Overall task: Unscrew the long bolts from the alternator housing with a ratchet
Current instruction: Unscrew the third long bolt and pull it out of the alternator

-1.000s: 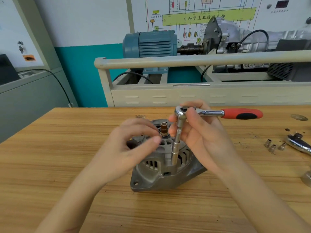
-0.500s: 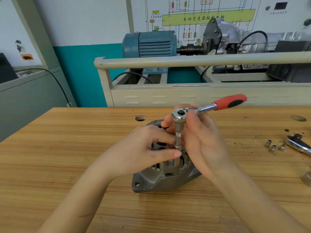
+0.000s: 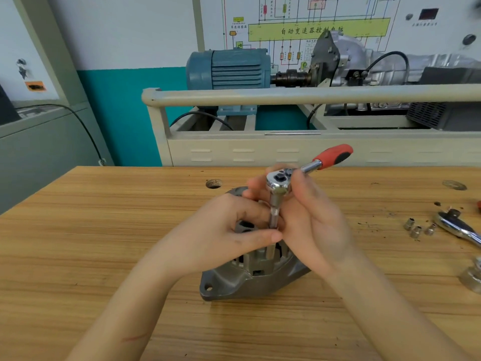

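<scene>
1. The alternator housing (image 3: 250, 277) lies on the wooden table (image 3: 104, 243), directly below your two hands; its grey mounting ear with a hole points toward you, below and to the left of your grip.
2. The extension bar (image 3: 273, 217) stands nearly upright on the housing; its lower end goes down into the housing just under your left thumb; the bolt itself is hidden, so I cannot tell how far it is out.
3. The ratchet (image 3: 307, 169) sits on top of the bar, above your grip; its chrome head is between your fingers, and its red and black handle points away from you, up and to the right, with no hand on it.
4. Your left hand (image 3: 223, 238) pinches the bar between thumb and forefinger, from the left side.
5. Your right hand (image 3: 312, 222) is curled around the upper bar and the ratchet head from the right side; its fingertips appear behind the head.
6. Well to the right of your grip, three small sockets (image 3: 416, 229) stand on the table; just beside them lies a second ratchet (image 3: 458, 227); a chrome piece (image 3: 473, 276) is at the right edge.
7. Behind your hands there is a round hole (image 3: 213, 183) in the table; farther back, a blue motor (image 3: 229, 69) stands on a beige stand (image 3: 260, 152).
</scene>
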Demonstrator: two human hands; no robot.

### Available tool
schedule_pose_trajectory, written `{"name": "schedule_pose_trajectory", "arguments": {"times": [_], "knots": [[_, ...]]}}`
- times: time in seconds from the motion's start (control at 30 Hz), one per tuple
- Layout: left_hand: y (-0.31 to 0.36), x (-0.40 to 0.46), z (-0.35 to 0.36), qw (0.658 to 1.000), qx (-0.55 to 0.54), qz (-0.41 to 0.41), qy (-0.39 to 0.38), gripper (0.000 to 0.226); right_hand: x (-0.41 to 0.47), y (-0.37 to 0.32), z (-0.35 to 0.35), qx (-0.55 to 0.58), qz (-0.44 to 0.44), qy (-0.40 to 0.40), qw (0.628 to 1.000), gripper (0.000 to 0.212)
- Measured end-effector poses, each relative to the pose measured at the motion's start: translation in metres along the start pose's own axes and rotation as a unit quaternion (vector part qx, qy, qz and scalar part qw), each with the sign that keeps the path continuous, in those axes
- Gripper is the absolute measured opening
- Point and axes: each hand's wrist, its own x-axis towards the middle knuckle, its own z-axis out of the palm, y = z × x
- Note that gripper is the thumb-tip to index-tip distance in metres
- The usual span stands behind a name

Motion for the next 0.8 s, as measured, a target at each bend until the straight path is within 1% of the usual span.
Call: {"name": "schedule_pose_trajectory", "arguments": {"times": [0.1,0.17,0.23,0.3,0.37,0.43,0.47,0.53,0.63,0.7,0.73,0.8], "knots": [[-0.001,-0.001,0.005,0.998,0.047,0.021,0.041,0.026,-0.003,-0.001,0.006,0.009,-0.039,0.012,0.999,0.025],[-0.001,-0.001,0.007,0.994,0.070,0.031,0.074,0.029,-0.007,0.002,0.010,-0.071,-0.111,0.054,0.990,0.026],[-0.001,-0.001,0.008,0.994,0.064,0.037,0.080,0.033,-0.009,0.007,0.013,-0.127,-0.168,0.066,0.975,0.026],[-0.001,-0.002,0.007,0.994,0.060,0.038,0.085,0.029,-0.008,0.007,0.016,-0.090,-0.133,0.050,0.986,0.023],[0.001,-0.002,0.007,0.993,0.067,0.041,0.086,0.019,-0.005,0.004,0.014,-0.040,-0.087,0.026,0.995,0.022],[0.003,-0.003,0.007,0.994,0.075,0.044,0.069,0.007,-0.004,0.002,0.011,-0.022,-0.072,0.013,0.997,0.023],[0.003,-0.003,0.006,0.994,0.081,0.044,0.064,0.007,-0.004,0.002,0.010,-0.018,-0.070,0.007,0.997,0.024],[0.000,-0.004,0.006,0.993,0.088,0.046,0.065,0.016,-0.004,0.003,0.012,-0.016,-0.073,0.008,0.997,0.026],[-0.001,-0.004,0.005,0.993,0.088,0.046,0.068,0.036,-0.005,0.004,0.014,-0.028,-0.082,0.021,0.996,0.027],[-0.002,-0.003,0.006,0.990,0.120,0.039,0.065,0.044,-0.005,0.005,0.016,-0.046,-0.089,0.031,0.994,0.030],[-0.003,-0.003,0.007,0.987,0.144,0.040,0.066,0.044,-0.005,0.006,0.017,-0.058,-0.092,0.039,0.993,0.032],[-0.004,-0.003,0.008,0.980,0.175,0.055,0.075,0.033,-0.005,0.008,0.019,-0.061,-0.097,0.057,0.992,0.037]]}}
